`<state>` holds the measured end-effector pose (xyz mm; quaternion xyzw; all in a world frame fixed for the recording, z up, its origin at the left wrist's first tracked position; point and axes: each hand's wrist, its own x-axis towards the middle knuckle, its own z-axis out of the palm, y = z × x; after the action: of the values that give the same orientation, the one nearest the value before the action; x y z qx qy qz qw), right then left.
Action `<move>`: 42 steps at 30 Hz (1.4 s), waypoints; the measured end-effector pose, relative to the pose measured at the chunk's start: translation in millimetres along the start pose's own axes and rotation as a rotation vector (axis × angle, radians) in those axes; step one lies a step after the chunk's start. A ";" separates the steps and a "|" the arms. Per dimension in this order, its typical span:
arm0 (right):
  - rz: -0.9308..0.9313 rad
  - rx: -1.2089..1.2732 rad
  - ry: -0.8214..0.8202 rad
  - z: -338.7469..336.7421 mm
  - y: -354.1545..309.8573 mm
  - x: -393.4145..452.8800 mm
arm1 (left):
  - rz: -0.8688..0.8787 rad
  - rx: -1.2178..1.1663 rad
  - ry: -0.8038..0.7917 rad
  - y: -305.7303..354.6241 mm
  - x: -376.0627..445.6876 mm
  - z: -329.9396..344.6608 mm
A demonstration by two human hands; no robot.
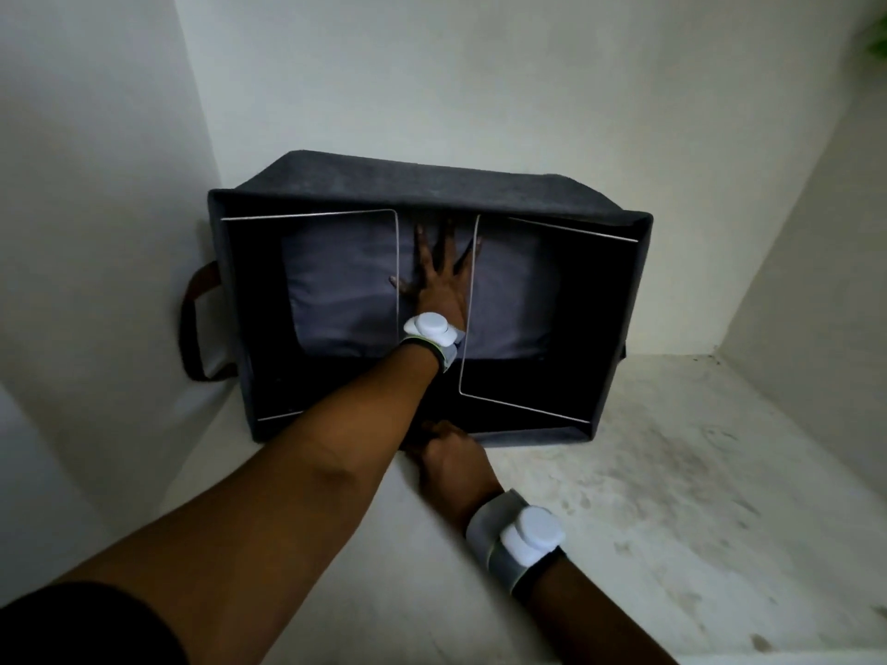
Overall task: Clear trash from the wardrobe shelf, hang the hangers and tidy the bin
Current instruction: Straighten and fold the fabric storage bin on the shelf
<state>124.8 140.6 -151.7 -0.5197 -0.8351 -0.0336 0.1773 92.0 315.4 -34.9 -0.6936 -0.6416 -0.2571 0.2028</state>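
Observation:
A dark grey fabric bin (pixel 432 189) lies tipped toward me on the white wardrobe shelf (pixel 672 472), its opening facing the camera. Thin wire frames line its inner sides. A folded grey cloth (pixel 336 290) rests against the bin's inner base. My left hand (pixel 439 276) reaches deep inside, fingers spread flat on that cloth. My right hand (pixel 451 453) grips the bin's near lower rim at the middle, partly hidden under my left forearm. Both wrists carry white sensor bands.
A brown strap handle (pixel 194 324) sticks out from the bin's left side, close to the left wall. White walls enclose the shelf at the back and both sides. The shelf surface to the right of the bin is smudged and stained.

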 end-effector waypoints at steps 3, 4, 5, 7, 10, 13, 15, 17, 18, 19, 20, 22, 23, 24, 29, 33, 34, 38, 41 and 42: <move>-0.013 0.010 -0.052 -7.3 -3.5 -4.8 | 0.083 -0.078 -0.035 -10.3 -3.3 -16.5; -0.010 0.020 -0.070 -9.5 -4.8 -5.7 | 0.108 -0.113 -0.054 -16.6 -5.9 -25.7; 0.007 0.031 -0.077 -12.4 -5.1 -4.9 | 0.126 -0.162 -0.101 -23.7 -12.4 -35.5; 0.089 0.055 -0.023 -20.6 -0.5 1.3 | 0.128 -0.294 -0.167 -35.9 -24.0 -60.3; 0.129 0.118 0.261 -45.7 -2.1 23.8 | 0.004 -0.460 0.024 -65.1 -53.4 -97.0; -0.013 0.060 0.464 -75.9 -12.7 55.1 | -0.183 -0.618 0.387 -103.1 -82.1 -121.5; -0.082 -0.014 0.465 -92.2 -22.7 79.3 | -0.312 -0.634 0.613 -129.2 -94.9 -133.7; -0.113 -0.059 0.450 -103.8 -29.8 105.4 | -0.441 -0.494 0.744 -152.7 -99.7 -141.5; -0.121 -0.070 0.442 -106.9 -31.6 117.5 | -0.498 -0.427 0.748 -163.0 -99.5 -141.7; -0.119 -0.058 0.437 -107.9 -32.2 130.4 | -0.530 -0.383 0.717 -172.4 -97.8 -141.2; -0.108 -0.029 0.438 -107.5 -32.4 141.7 | -0.532 -0.357 0.664 -180.9 -96.2 -139.7; -0.084 0.061 0.434 -102.2 -29.4 160.7 | -0.499 -0.346 0.531 -192.9 -93.9 -134.7; -0.088 0.112 0.430 -99.1 -28.4 171.8 | -0.494 -0.336 0.476 -197.2 -91.9 -134.1; -0.077 0.136 0.429 -95.9 -26.8 178.3 | -0.498 -0.342 0.430 -200.1 -90.6 -133.8; -0.037 0.288 0.431 -81.9 -37.1 204.9 | -0.503 -0.262 0.433 -207.8 -97.1 -133.2; -0.071 0.443 0.307 -78.9 -53.7 227.5 | -0.529 -0.145 0.483 -217.6 -96.9 -134.0; -0.096 0.481 0.263 -80.3 -60.8 234.2 | -0.523 -0.110 0.494 -221.9 -97.8 -134.8; -0.075 0.793 0.070 -94.8 -91.3 258.4 | -0.511 -0.010 0.469 -234.1 -96.1 -143.1; -0.053 1.032 -0.072 -100.3 -112.0 272.5 | -0.525 0.097 0.403 -239.1 -96.0 -147.0; -0.048 1.081 -0.124 -101.6 -116.5 278.5 | -0.539 0.126 0.396 -238.2 -94.3 -146.5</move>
<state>-61.7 301.3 50.4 -0.3363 -0.7538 0.4273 0.3689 -163.2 174.2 10.4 -0.4217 -0.7646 -0.3912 0.2908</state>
